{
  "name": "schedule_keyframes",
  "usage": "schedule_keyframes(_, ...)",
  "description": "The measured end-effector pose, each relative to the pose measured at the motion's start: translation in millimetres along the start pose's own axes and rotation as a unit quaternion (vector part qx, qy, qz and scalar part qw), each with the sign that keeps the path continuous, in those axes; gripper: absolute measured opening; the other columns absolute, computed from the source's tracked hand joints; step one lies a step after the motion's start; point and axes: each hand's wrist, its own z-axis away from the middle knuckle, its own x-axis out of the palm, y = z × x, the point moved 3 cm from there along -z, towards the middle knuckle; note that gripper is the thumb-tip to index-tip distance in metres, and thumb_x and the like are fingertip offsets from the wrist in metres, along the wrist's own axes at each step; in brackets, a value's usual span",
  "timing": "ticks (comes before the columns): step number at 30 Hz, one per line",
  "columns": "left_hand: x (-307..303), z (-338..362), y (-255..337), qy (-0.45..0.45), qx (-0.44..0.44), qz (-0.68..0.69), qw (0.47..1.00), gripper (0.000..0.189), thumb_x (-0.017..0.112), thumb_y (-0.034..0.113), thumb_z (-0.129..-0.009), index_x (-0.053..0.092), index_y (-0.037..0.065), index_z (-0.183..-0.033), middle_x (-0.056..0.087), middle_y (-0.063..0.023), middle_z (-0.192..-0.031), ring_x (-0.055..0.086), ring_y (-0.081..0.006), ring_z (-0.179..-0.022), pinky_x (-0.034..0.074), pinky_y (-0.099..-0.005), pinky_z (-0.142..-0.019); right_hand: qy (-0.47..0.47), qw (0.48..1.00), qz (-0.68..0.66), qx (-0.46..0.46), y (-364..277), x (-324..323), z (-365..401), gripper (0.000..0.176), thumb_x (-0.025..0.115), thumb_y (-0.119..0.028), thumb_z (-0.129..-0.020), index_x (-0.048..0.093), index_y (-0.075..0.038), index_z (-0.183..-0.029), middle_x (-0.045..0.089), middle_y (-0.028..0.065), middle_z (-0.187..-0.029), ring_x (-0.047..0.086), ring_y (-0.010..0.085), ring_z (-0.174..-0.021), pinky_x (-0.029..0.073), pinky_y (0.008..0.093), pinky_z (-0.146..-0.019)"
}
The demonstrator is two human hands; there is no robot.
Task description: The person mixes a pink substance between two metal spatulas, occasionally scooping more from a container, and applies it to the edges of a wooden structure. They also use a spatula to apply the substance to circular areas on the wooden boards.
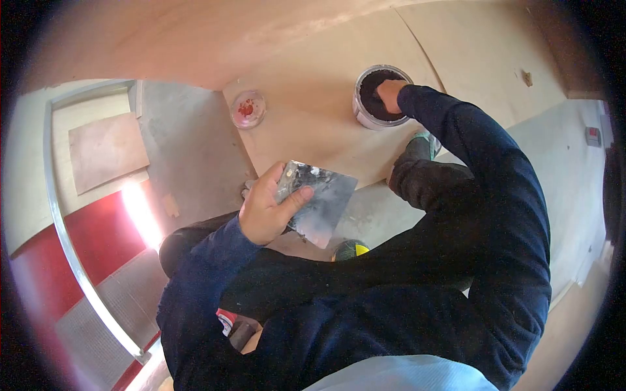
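Observation:
A flat metal plate (326,202) with whitish smears is held in my left hand (270,205), the thumb on its upper face and the fingers beneath. My right hand (390,96) reaches into a round bucket (360,107) of dark material. Its fingers are closed and point down into the bucket, and whatever they hold is hidden. To the left of the bucket, a round clear lid (248,109) with red marks lies on the pale board (306,124).
A metal frame (78,260) runs down the left side, beside a square board (107,153) and a red surface (98,247). My bent legs are below the hands. A small red-and-grey object (593,136) sits at the far right.

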Motion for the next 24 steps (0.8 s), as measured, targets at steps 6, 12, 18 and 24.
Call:
schedule_keyframes(6, -10.6, -0.6, -4.1, 0.005, -0.047, -0.028, 0.998, 0.023, 0.064, 0.014, -0.091, 0.055, -0.001, -0.108, 0.065, -0.0048, -0.093, 0.059, -0.0088, -0.085, 0.048, -0.0276, -0.077, 0.019, 0.999, -0.019, -0.026, 2.5, 0.3, -11.7, 0.024, 0.063, -0.008, -0.072, 0.069, -0.002, -0.095, 0.068, 0.0226, -0.094, 0.067, 0.0369, -0.090, 0.054, 0.0447, -0.079)
schedule_keyframes(12, -16.6, -4.4, -3.4, 0.039, -0.008, -0.143, 0.989, 0.023, 0.064, 0.012, -0.090, 0.056, 0.000, -0.108, 0.064, -0.0063, -0.091, 0.059, -0.0104, -0.084, 0.048, -0.0283, -0.077, 0.012, 1.000, -0.003, 0.008, -0.7, 38.7, -51.2, 0.018, 0.061, -0.011, -0.076, 0.072, -0.004, -0.089, 0.070, 0.0204, -0.093, 0.069, 0.0345, -0.089, 0.055, 0.0438, -0.077)
schedule_keyframes(18, -21.4, -7.8, -18.0, 0.057, -0.034, -0.011, 0.998, 0.028, 0.064, 0.015, -0.091, 0.056, -0.002, -0.112, 0.065, -0.0056, -0.098, 0.059, -0.0117, -0.088, 0.048, -0.0286, -0.081, 0.052, 0.999, 0.004, 0.000, 1.2, 77.8, -89.1, 0.022, 0.057, -0.018, -0.080, 0.073, -0.004, -0.087, 0.069, 0.0219, -0.090, 0.069, 0.0346, -0.086, 0.054, 0.0442, -0.075)
schedule_keyframes(24, -33.0, -27.4, -30.6, 0.103, -0.017, 0.109, 0.989, 0.032, 0.063, 0.013, -0.092, 0.055, -0.001, -0.119, 0.064, -0.0054, -0.106, 0.060, -0.0116, -0.090, 0.048, -0.0285, -0.082, 0.022, 1.000, -0.001, -0.010, 16.7, 46.7, -63.8, 0.023, 0.058, -0.019, -0.079, 0.072, -0.004, -0.088, 0.069, 0.0225, -0.089, 0.068, 0.0358, -0.085, 0.054, 0.0442, -0.075)
